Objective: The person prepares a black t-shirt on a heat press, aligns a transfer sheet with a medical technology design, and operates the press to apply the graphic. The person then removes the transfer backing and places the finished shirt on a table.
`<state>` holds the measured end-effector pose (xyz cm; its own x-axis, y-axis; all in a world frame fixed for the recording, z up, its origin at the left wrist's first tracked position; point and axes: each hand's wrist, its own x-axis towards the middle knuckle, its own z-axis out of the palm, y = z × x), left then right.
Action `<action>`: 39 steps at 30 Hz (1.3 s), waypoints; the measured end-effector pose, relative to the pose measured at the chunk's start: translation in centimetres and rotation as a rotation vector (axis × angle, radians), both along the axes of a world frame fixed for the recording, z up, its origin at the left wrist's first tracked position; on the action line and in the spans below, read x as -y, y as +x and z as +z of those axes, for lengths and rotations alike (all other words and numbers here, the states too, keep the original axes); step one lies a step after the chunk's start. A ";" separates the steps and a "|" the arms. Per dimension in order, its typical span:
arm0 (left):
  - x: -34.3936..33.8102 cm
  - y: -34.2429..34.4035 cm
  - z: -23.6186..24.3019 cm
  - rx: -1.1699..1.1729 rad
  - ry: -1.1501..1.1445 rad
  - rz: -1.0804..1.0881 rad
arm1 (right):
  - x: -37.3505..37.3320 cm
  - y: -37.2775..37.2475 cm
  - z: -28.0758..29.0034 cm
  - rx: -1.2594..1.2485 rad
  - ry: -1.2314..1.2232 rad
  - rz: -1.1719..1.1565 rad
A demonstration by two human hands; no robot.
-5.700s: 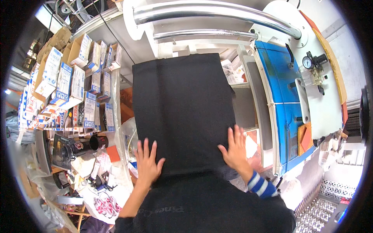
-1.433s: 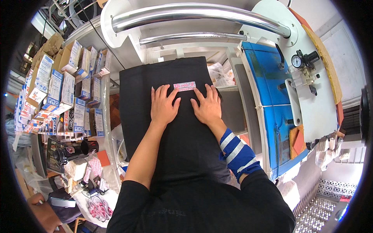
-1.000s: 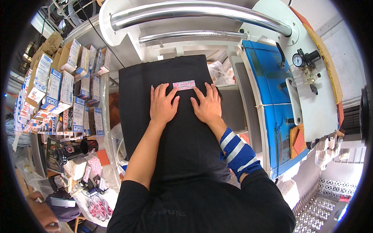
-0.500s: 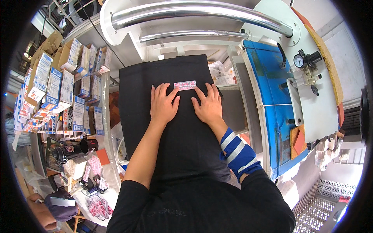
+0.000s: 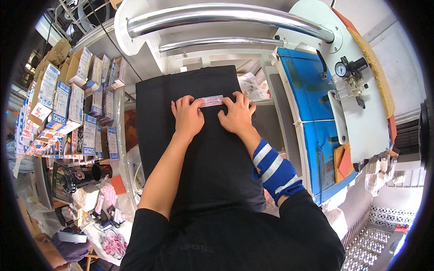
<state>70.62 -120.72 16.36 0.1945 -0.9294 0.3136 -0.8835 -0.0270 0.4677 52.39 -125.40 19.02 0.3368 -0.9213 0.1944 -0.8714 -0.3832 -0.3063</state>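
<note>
- at top and right, running past the work area: large white machine [image 5: 312, 27], fitted with two chrome bars [image 5: 230, 17], thicker above, thinner below.
- at centre: black cloth [image 5: 212, 153], spread nearly flat, reaching down to the black shirt [image 5: 226, 239] of the wearer.
- right of the cloth, well apart: blue panel [image 5: 307, 104], crossed by a pale cord.
- at far left: stacked cardboard boxes [image 5: 72, 104], white and blue on the outside, several open-ended.
- on the right forearm: blue sleeve [image 5: 275, 169] with white stripes.
- on the cloth, left of centre: left hand [image 5: 188, 116], back upward, fingers bent and slightly parted, index fingertip at the near end of the strip. cannot tell pinch from plain contact.
- opposite: right hand [image 5: 237, 116], fingers bent and parted, thumb held away from the index, index fingertip at the other strip end. cannot tell here either.
- between both hands, on the upper part of the cloth: small pale strip [image 5: 211, 101] with pink and red markings, slightly glossy.
- on the machine, beyond the panel: round gauge [image 5: 341, 69], white-faced, joined to a black knob.
</note>
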 end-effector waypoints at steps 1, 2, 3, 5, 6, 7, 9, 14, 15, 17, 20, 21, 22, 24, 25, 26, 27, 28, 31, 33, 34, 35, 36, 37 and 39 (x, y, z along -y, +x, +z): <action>0.5 0.0 0.2 -0.011 0.056 0.027 | 0.7 -0.1 -0.2 0.038 -0.001 -0.003; 0.9 -0.1 0.4 -0.116 -0.022 0.066 | 1.5 -0.5 -0.7 0.077 -0.001 -0.004; 0.7 -0.1 0.8 -0.115 -0.067 0.072 | 2.0 -0.7 -0.8 0.120 -0.001 -0.004; -0.5 -0.2 1.4 -0.112 -0.158 0.084 | 1.9 -1.9 -1.1 0.190 -0.036 0.015; -1.4 -0.1 1.1 -0.026 -0.167 0.058 | 1.3 -2.4 -1.5 0.203 -0.074 0.033; -2.6 -0.2 0.5 0.001 -0.167 0.023 | 0.5 -2.6 -1.8 0.217 -0.102 0.053; -3.4 -0.7 -0.3 -0.013 -0.183 0.025 | -0.5 -2.7 -2.4 0.204 -0.098 0.098; -4.1 -1.0 -0.7 0.036 -0.139 0.030 | -1.5 -2.5 -3.3 0.156 -0.086 0.104; -4.2 -1.0 -0.6 0.058 -0.123 0.033 | -1.5 -2.6 -3.3 0.169 -0.080 0.106; -4.3 -1.0 -0.6 0.078 -0.103 0.022 | -1.5 -2.7 -3.4 0.194 -0.069 0.106; -4.3 -1.2 0.0 0.125 -0.058 0.012 | -1.7 -2.4 -2.9 0.123 -0.065 0.099; -4.3 -1.3 0.1 0.142 -0.041 0.010 | -1.7 -2.3 -2.7 0.105 -0.067 0.099; -4.2 -1.4 0.3 0.152 -0.030 0.010 | -1.8 -2.2 -2.5 0.087 -0.069 0.099; -4.2 -1.6 0.5 0.172 -0.009 0.012 | -1.9 -2.2 -2.3 0.063 -0.067 0.099; -4.1 -1.6 0.4 0.174 -0.006 0.016 | -1.9 -2.2 -2.2 0.057 -0.064 0.099; -4.2 -1.6 0.4 0.176 -0.004 0.019 | -1.9 -2.2 -2.2 0.051 -0.061 0.099; -4.1 -1.7 0.5 0.178 -0.002 0.022 | -1.8 -2.2 -2.2 0.049 -0.061 0.100; -4.1 -1.7 0.5 0.179 -0.001 0.025 | -1.8 -2.1 -2.3 0.047 -0.061 0.101; -4.1 -1.7 0.4 0.181 -0.001 0.030 | -1.8 -2.1 -2.3 0.047 -0.062 0.103; -4.1 -1.7 0.4 0.178 -0.006 0.028 | -1.8 -2.1 -2.4 0.049 -0.066 0.104; -4.1 -1.7 0.3 0.181 -0.005 0.030 | -1.8 -2.1 -2.4 0.049 -0.069 0.104; -4.1 -1.7 0.3 0.184 -0.004 0.032 | -1.8 -2.1 -2.4 0.050 -0.072 0.105; -4.1 -1.6 0.3 0.187 -0.004 0.034 | -1.7 -2.1 -2.4 0.051 -0.073 0.107; -4.1 -1.6 0.3 0.187 -0.001 0.033 | -1.7 -2.1 -2.4 0.052 -0.074 0.108; -4.1 -1.6 0.3 0.186 0.003 0.033 | -1.7 -2.0 -2.3 0.052 -0.074 0.106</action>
